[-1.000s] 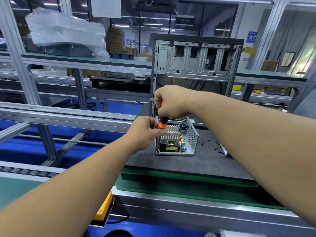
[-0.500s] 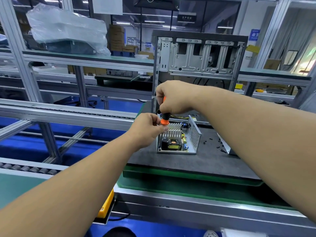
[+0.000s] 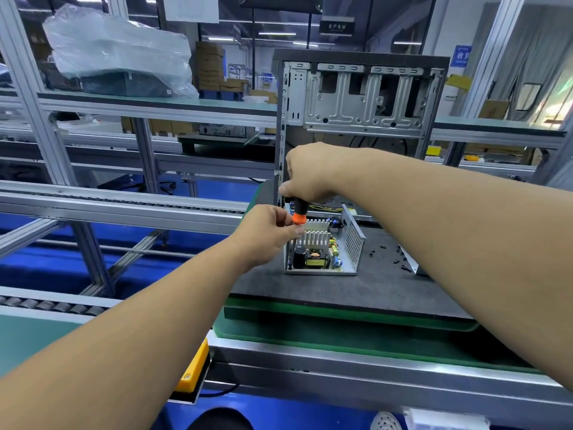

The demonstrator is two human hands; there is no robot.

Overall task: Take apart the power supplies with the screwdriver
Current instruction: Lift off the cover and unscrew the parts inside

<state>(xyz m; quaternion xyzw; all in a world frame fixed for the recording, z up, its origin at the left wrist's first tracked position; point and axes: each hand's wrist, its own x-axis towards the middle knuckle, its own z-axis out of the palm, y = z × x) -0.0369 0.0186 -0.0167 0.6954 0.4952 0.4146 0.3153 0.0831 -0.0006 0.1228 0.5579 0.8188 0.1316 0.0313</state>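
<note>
Here, right hand (image 3: 310, 175) grasps screwdriver (image 3: 299, 211) upright over power supply (image 3: 322, 249); left hand (image 3: 266, 235) pinches shaft at casing's left edge. Casing lidless, heatsink (image 3: 314, 234) inside; bare mat (image 3: 356, 290) in front.

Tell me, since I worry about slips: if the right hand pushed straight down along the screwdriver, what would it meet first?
Probably the left hand, whose fingers sit at the screwdriver shaft; below lies the open power supply. Depth unclear.

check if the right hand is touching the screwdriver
Touching. The head view shows the right hand wrapped round the top of the screwdriver handle, whose black and orange lower end sticks out below the fingers.
</note>
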